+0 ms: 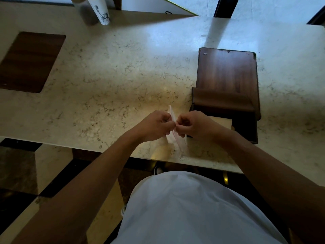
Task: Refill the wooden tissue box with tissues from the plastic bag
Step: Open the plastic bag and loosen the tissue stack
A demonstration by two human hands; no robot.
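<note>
A clear plastic bag (176,138) with a red seal line stands on edge near the front of the marble counter, with white tissues inside. My left hand (154,125) pinches one side of its top and my right hand (193,125) pinches the other side, knuckles nearly touching. Just right of my right hand lies the dark wooden tissue box (228,103), its flat lid (226,69) swung out toward the far side. A pale surface (223,122) shows inside the box; my right wrist covers part of it.
The marble counter (123,67) has a dark wooden inset panel (29,60) at the far left. A white paper cup (100,11) with a dark print stands at the back edge. The counter's front edge runs just under my forearms.
</note>
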